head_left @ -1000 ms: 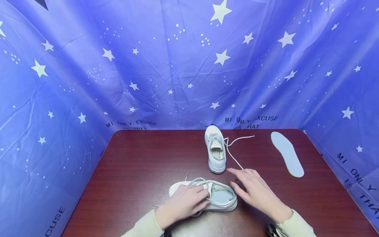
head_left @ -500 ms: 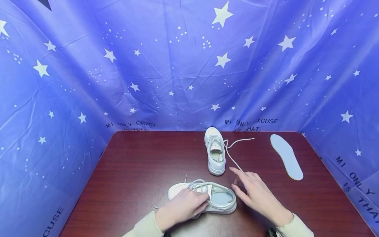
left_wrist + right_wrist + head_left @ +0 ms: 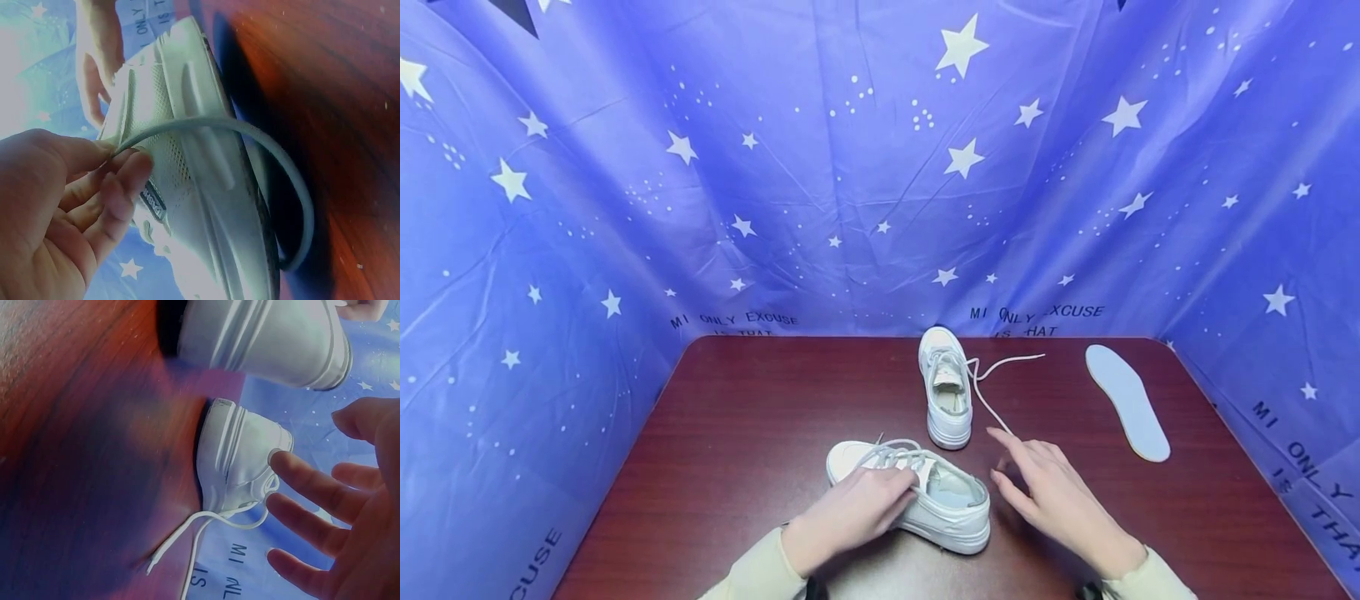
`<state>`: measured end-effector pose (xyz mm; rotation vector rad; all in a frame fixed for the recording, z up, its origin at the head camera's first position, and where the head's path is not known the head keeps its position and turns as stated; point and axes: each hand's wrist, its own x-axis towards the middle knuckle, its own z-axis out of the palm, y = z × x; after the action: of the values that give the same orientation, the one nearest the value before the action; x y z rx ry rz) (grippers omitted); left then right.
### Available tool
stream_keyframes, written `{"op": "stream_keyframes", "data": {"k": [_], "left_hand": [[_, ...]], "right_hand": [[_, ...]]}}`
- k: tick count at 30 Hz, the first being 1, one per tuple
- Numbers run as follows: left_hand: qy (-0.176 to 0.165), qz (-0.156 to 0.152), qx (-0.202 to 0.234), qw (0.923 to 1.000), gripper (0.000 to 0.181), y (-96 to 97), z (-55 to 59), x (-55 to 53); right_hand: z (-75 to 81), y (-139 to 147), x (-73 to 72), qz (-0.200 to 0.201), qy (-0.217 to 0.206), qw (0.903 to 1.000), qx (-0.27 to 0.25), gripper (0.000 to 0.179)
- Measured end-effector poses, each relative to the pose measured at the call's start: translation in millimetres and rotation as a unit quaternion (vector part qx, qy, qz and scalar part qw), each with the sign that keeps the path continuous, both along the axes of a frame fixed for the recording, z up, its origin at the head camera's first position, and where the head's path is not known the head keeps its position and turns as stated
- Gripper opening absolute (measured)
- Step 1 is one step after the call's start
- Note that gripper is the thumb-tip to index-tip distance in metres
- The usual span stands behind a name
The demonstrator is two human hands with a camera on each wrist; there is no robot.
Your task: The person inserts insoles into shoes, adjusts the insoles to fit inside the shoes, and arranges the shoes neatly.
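A white sneaker (image 3: 951, 527) lies nearest me, its toe pointing to the back left and its heel to the front right. My left hand (image 3: 852, 508) is at its lacing. In the left wrist view, the thumb and fingers pinch a grey-white shoelace (image 3: 253, 131) that loops down past the sole. Pale blue lining or insole (image 3: 951, 498) shows inside the shoe's opening. My right hand (image 3: 1051, 492) hovers beside the heel with fingers spread and nothing in them. Beyond it stands a second white sneaker (image 3: 949, 427), toe away from me, its lace (image 3: 988, 400) trailing right.
A loose pale insole (image 3: 1129, 404) lies on the right of the dark red table (image 3: 760, 408). A blue curtain (image 3: 850, 183) with white stars surrounds the table's back and sides.
The near sneaker has turned, its heel swinging toward me and its toe away. My left hand has turned along with it. My right hand stays nearly where it was.
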<state>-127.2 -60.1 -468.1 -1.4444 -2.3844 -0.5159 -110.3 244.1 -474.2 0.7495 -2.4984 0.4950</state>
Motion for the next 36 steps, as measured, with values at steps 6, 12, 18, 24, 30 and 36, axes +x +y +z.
{"op": "stream_keyframes", "data": {"k": [6,12,18,24,30,36], "left_hand": [[-0.002,0.017,0.027,0.9995,0.013,-2.1,-1.9,-4.1],[-0.021,0.065,0.082,0.9943,0.012,-3.3,-7.6,-6.4],[-0.082,0.11,0.155,0.9783,0.017,-3.3,-13.6,-10.3],[-0.083,0.163,0.179,0.9666,0.014,-1.7,-10.3,-13.2],[-0.071,0.201,0.192,0.9579,0.012,-3.3,-6.8,-19.1],[-0.076,0.211,0.206,0.9524,0.011,-7.1,-5.8,-27.0]], "right_hand": [[-4.1,2.1,2.0,-0.015,-0.006,0.9997,0.019,0.043],[-6.7,3.5,2.8,-0.02,-0.007,0.9994,0.027,0.038],[-7.8,4.2,3.1,-0.017,0.001,0.9995,0.027,0.038],[-10.0,4.7,2.7,-0.015,0.007,0.9995,0.028,0.04],[-9.3,3.8,3.0,-0.015,0.003,0.9994,0.03,0.039],[-9.8,3.5,3.3,-0.018,0.001,0.9993,0.032,0.037]]}}
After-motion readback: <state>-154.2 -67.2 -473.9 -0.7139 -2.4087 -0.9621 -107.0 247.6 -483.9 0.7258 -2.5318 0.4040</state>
